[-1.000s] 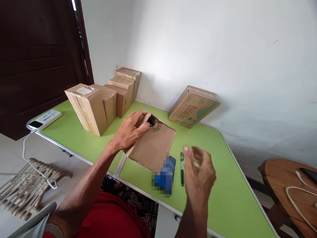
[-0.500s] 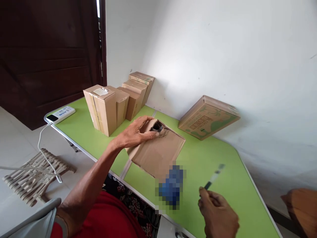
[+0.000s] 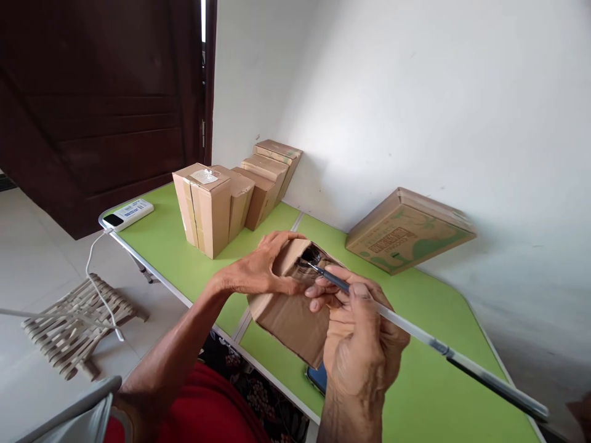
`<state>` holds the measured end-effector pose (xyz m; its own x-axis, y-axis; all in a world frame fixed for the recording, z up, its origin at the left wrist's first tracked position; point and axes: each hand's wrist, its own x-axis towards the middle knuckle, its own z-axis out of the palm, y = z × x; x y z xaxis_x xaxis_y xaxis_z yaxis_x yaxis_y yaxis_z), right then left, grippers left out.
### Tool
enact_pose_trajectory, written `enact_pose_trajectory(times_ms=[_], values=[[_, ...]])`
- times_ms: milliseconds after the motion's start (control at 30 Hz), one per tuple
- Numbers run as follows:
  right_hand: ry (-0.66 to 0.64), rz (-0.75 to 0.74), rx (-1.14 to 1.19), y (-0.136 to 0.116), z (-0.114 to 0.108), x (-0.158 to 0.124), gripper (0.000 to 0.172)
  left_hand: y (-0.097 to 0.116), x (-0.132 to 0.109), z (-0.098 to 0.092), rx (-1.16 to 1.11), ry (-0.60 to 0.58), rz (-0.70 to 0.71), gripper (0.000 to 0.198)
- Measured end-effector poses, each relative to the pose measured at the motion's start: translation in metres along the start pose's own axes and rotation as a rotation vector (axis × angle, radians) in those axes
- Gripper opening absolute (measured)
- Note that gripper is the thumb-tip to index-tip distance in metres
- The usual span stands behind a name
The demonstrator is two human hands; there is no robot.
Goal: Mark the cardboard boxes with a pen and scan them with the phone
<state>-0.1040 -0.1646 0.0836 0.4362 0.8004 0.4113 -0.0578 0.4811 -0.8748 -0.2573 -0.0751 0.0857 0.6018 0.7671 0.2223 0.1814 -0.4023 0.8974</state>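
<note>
A brown cardboard box (image 3: 289, 323) lies tilted on the green table, partly covered by my hands. My left hand (image 3: 258, 267) grips its upper left edge, thumb on the front face and fingers over the far side. Between thumb and fingers of my right hand (image 3: 357, 335) is a pen (image 3: 413, 329) with a clear barrel, dark grip and dark cap on its back end. The pen's tip meets a black patch (image 3: 310, 253) at the box's upper corner; whether the patch is ink or a hole I cannot tell.
Several cardboard boxes (image 3: 217, 209) stand in a row at the back left. A printed carton (image 3: 406, 237) leans against the wall. A blue phone-like object (image 3: 317, 376) is partly under the box. A white device (image 3: 129, 214) with a cable lies at the left edge; a woven stool (image 3: 74, 326) stands below.
My right hand has come up and left from the table's near right side, bringing the pen tip to the box's dark patch. My left hand stays on the box. The view has shifted slightly.
</note>
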Motion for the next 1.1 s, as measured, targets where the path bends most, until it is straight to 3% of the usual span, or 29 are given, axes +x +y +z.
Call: enact_pose_trajectory(times_ms=[100, 467, 733, 867, 933, 1000, 1100], values=[[0.004, 0.018, -0.053, 0.003, -0.004, 0.001, 0.026, -0.004, -0.003, 0.003, 0.003, -0.005, 0.028, 0.087], [-0.022, -0.007, -0.142, 0.0, -0.007, 0.002, 0.027, 0.0, -0.006, 0.008, -0.006, 0.023, 0.012, 0.085], [0.25, -0.003, -0.19, 0.0, -0.007, 0.001, 0.022, 0.0, -0.008, 0.006, -0.023, 0.037, 0.01, 0.078], [0.289, -0.066, -0.135, -0.006, -0.002, 0.016, 0.023, 0.0, -0.01, 0.003, -0.04, 0.044, -0.013, 0.078], [0.363, -0.137, -0.12, -0.011, -0.013, 0.025, 0.023, -0.002, -0.012, 0.001, -0.056, 0.059, -0.019, 0.077], [0.45, -0.162, -0.246, -0.011, -0.04, 0.032, 0.024, -0.005, -0.015, -0.003, -0.084, 0.074, -0.033, 0.075], [0.399, 0.066, -0.818, 0.0, -0.1, 0.031, 0.025, -0.011, -0.017, -0.007, -0.12, 0.095, -0.042, 0.073]])
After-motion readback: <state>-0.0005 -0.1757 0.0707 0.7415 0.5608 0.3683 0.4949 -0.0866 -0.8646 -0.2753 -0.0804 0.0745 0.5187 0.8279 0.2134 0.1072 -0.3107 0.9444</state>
